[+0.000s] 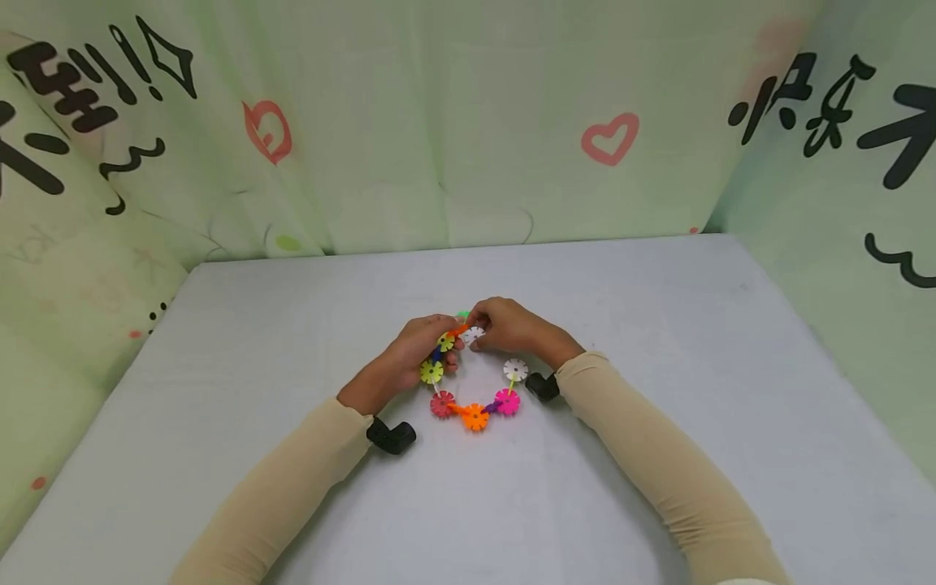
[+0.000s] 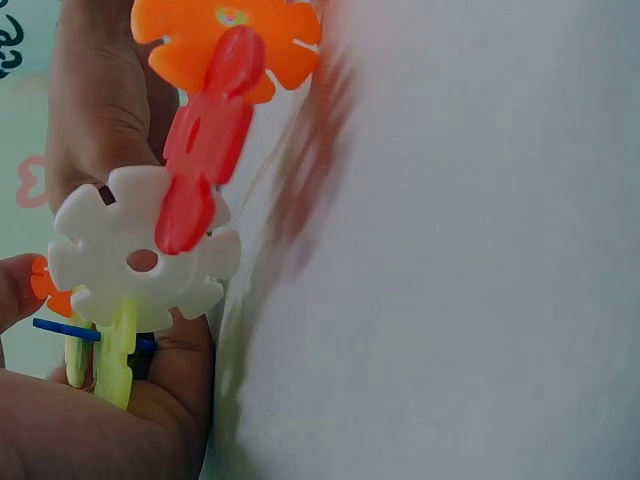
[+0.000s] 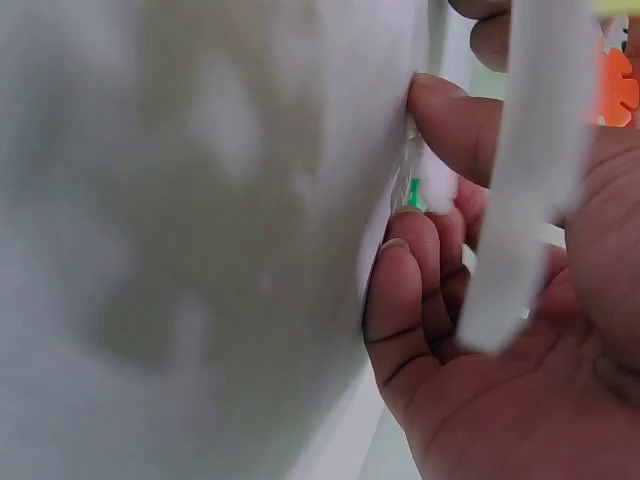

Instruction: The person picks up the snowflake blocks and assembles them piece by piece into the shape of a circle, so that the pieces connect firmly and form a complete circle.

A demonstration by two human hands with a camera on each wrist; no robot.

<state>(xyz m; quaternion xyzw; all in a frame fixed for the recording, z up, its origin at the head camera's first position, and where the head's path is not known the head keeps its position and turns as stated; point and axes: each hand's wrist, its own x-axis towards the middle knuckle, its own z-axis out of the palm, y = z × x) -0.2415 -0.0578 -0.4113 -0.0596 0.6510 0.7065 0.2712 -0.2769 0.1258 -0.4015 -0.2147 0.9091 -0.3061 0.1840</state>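
A chain of toothed plastic interlocking discs curves between the hands in the head view. My left hand (image 1: pixel 409 351) grips its upper left part, around a yellow disc (image 1: pixel 446 341) and an orange disc seen edge-on. At the top, my right hand (image 1: pixel 515 327) pinches a white disc (image 1: pixel 473 335); a bit of green (image 1: pixel 463 314) shows behind. Below hang a lime disc (image 1: pixel 431 372), a red disc (image 1: pixel 442 404), an orange disc (image 1: pixel 475 418) and a pink disc (image 1: pixel 508 401). Another white disc (image 1: pixel 515 370) ends the right side, apart from the pinched one. Fingers partly hide the joint.
The pale cloth-covered table (image 1: pixel 600 504) spreads around the hands. A green printed curtain (image 1: pixel 439 122) stands along its back and sides. Black wrist mounts (image 1: pixel 391 436) sit at both cuffs, the right one close to the chain's white end.
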